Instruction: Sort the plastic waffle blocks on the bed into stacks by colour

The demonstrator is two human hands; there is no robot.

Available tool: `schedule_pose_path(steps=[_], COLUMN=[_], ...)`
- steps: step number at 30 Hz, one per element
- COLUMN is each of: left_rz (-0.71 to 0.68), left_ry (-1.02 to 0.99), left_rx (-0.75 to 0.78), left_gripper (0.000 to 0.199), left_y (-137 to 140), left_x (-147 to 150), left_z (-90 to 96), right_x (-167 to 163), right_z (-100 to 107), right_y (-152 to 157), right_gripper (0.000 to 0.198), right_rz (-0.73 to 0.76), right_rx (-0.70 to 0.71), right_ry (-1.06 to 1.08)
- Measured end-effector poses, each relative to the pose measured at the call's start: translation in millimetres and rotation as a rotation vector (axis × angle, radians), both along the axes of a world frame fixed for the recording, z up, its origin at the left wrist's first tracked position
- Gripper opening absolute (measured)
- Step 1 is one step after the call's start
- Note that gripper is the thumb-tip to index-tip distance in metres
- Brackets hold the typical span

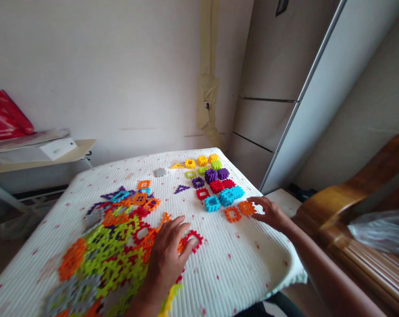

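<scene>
My right hand (270, 213) is at the right side of the table, thumb and fingers around the near edge of an orange toothed plastic building tile (246, 208). The tile lies beside an orange square frame piece (232, 214). My left hand (169, 248) hovers over the right edge of a mixed pile of interlocking tiles (116, 246), fingers apart, holding nothing I can see. Its thumb overlaps a red ring-shaped piece (195, 241); part of the pile is hidden beneath this hand.
Rows sorted by colour run toward the far corner: blue tiles (230, 196), red tiles (219, 186), purple tiles (211, 176) and yellow tiles (202, 160). A grey tile (160, 172) lies apart. A wooden chair (354, 185) stands right; a side table (82, 147) stands left.
</scene>
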State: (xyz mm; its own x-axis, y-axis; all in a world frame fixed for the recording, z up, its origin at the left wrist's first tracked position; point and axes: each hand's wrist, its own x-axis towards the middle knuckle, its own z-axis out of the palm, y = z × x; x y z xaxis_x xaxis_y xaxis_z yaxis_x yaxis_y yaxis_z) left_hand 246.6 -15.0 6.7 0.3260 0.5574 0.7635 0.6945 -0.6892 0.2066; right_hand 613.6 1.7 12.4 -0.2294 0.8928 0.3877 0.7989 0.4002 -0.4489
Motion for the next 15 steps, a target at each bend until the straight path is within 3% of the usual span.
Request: schedule_pose_path(steps=[6, 15], left_rz=[-0.002, -0.004], left_ry=[-0.002, -0.003], left_rx=[-0.008, -0.028], left_gripper=[0.026, 0.026], left_y=[0, 1], left_x=[-1, -2], left_z=[-0.6, -3.4], right_x=[7, 5], right_z=[-12, -11], right_y=[15, 21], right_gripper=[0.039, 0.043], right_rz=[0.004, -0.035], right_rx=[-0.076, -0.231], right_ry=[0.043, 0.07])
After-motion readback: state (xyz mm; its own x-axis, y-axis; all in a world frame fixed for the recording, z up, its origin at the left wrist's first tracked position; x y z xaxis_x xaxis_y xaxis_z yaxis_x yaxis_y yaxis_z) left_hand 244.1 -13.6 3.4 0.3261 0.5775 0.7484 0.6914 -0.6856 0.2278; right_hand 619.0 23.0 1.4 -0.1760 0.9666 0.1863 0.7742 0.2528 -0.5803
